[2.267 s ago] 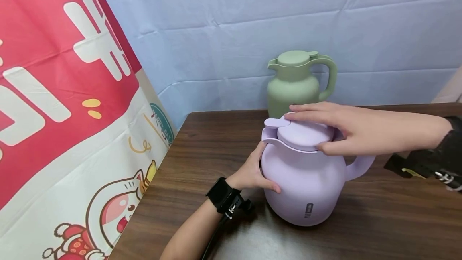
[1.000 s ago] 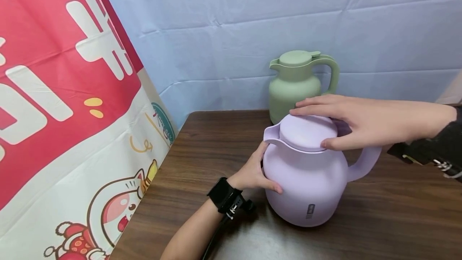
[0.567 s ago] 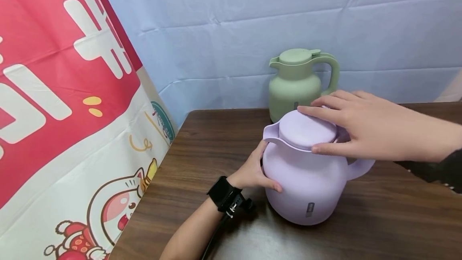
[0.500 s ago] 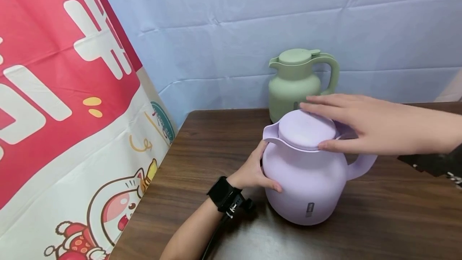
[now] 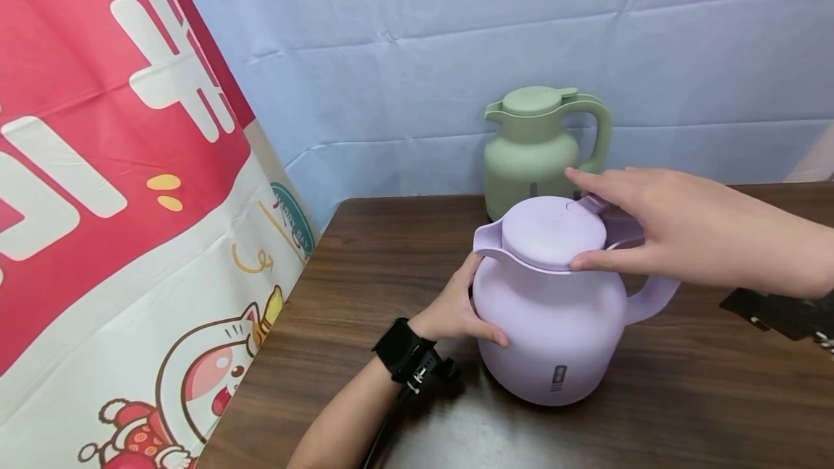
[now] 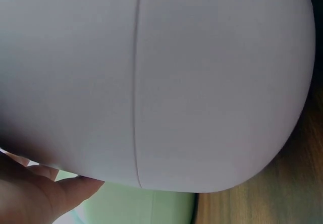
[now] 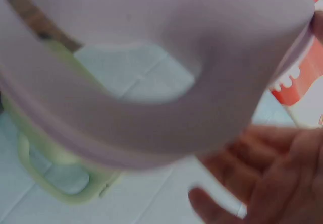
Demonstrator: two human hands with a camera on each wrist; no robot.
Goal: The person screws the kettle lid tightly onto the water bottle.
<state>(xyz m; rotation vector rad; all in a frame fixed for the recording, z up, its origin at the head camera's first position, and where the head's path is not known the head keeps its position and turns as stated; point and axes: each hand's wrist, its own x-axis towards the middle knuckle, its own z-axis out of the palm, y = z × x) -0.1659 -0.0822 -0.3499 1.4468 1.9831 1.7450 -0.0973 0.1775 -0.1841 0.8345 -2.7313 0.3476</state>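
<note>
A lilac thermos jug (image 5: 547, 331) stands upright on the table, spout to the left and handle (image 5: 654, 300) to the right. My left hand (image 5: 460, 307) grips the left side of its body, thumb in front; the other fingers are mostly behind it. My right hand (image 5: 658, 226) holds the jug's round lid (image 5: 552, 232), thumb on the near rim and forefinger past the far side. The lid's small tab (image 5: 591, 203) points back right, beneath that hand. Up close in the right wrist view, the handle (image 7: 151, 128) curves before my fingers (image 7: 252, 163).
A green thermos jug (image 5: 531, 158) stands behind the lilac one, near the back edge of the brown wooden table (image 5: 384, 252). Pale blue cloth (image 5: 391, 56) hangs behind. A red and white printed banner (image 5: 117, 237) hangs at the left.
The lid's tab, above the spout at first, now lies toward the handle side. My right hand has turned the lid and shifted rightward over it. My left hand stays on the jug.
</note>
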